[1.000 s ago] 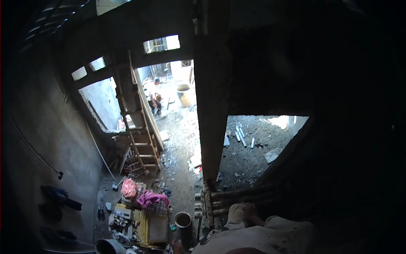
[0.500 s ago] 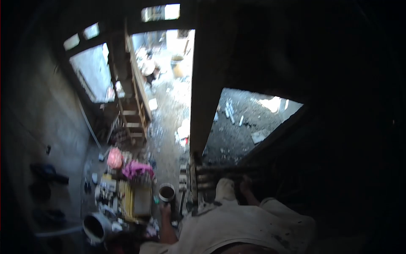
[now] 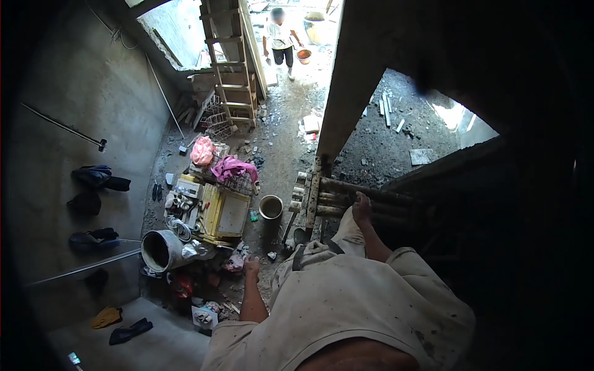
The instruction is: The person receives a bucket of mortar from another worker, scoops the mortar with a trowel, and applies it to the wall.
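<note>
My left hand [image 3: 252,267] hangs at my left side with its fingers curled in; nothing shows in it. Below it in the view is the littered floor, with a pale bucket [image 3: 271,207] farther forward. Over my bent right leg, close to a stack of wooden poles [image 3: 334,199], is my right hand [image 3: 362,206], its fingers loosely apart and holding nothing visible. The poles lie beside an upright timber [image 3: 314,201].
A cluttered yellow box [image 3: 230,213], a large drum [image 3: 162,250] and a pink cloth [image 3: 235,168] are at the left. A wooden ladder [image 3: 234,86] leans by the doorway. Another person [image 3: 281,40] stands there with an orange bucket [image 3: 304,56]. Clothes hang on the left wall.
The view has tilted downward, showing more of my shirt and both arms. My left arm has come into view. The other person, lower down before, is now upright in the doorway with a bucket.
</note>
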Tool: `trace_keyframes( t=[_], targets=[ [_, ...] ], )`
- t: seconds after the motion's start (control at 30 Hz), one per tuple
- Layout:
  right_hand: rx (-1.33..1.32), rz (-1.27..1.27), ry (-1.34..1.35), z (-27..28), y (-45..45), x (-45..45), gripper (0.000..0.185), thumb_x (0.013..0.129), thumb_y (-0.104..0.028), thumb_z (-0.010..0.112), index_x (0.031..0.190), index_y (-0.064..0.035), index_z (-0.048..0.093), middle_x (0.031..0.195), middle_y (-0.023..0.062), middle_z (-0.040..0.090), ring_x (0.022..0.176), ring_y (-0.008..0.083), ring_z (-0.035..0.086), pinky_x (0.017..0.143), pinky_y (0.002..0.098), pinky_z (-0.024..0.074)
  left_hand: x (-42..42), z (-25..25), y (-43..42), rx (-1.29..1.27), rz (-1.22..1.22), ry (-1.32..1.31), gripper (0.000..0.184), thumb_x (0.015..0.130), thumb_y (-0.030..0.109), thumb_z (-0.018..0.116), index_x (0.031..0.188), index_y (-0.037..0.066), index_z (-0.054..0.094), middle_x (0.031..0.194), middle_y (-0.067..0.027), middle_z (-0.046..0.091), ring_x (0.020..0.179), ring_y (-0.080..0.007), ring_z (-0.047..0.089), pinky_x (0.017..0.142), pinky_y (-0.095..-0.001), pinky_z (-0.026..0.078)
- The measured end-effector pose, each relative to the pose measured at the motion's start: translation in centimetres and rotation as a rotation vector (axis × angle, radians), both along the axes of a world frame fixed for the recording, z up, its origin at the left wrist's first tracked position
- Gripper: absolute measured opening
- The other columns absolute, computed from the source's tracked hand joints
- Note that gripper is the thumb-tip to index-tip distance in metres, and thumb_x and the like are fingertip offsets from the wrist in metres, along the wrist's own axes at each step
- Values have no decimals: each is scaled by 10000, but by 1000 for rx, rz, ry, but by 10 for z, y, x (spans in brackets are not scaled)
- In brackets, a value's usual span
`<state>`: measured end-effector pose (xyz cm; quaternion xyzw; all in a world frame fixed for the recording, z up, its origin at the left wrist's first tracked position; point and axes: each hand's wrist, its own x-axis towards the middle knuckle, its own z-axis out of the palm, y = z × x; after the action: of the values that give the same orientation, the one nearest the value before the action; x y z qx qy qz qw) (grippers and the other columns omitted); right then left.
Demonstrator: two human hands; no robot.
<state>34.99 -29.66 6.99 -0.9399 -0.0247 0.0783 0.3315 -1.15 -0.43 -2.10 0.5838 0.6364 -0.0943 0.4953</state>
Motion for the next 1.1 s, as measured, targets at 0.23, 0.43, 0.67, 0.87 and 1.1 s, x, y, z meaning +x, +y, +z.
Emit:
trace_keyframes(
  t=[0.23,0.43,0.67,0.87,1.1],
  targets=[
    [-74,-59,-83,-20,-31,0,345,730,-27,518,1064,-109,530,941,116,555,890,277,550,771,376,456,-29,-55,-1,-8,87,-26,492,738,241,610,1178,57,489,1130,-170,536,1022,-270,524,849,-347,413],
    [-91,-144,-60,-11,-66,-13,353,717,-13,515,1059,-100,534,947,116,565,893,270,557,777,369,458,10,-40,-9,7,42,-96,516,734,235,602,1198,48,474,1139,-186,529,1038,-278,516,874,-341,397],
    [-122,-213,-37,-10,-88,-34,344,720,-20,511,1054,-99,541,948,119,580,913,272,559,795,371,454,36,-39,3,186,-100,-224,430,740,182,610,1134,49,498,894,-69,563,661,-132,518,504,-261,449],
    [-121,-258,-18,-17,-81,-33,323,721,-34,507,1035,-97,553,930,115,592,893,273,569,779,370,460,42,-26,15,77,-61,-234,514,738,219,606,1183,7,465,1054,-170,562,950,-231,548,837,-318,415],
    [-59,-217,-189,-32,-55,-9,292,730,-42,511,1012,-91,566,922,108,593,874,267,571,759,370,459,22,-56,21,22,-15,-249,514,727,219,616,1159,-18,471,1111,-177,528,1022,-268,509,879,-329,393]
  ],
)
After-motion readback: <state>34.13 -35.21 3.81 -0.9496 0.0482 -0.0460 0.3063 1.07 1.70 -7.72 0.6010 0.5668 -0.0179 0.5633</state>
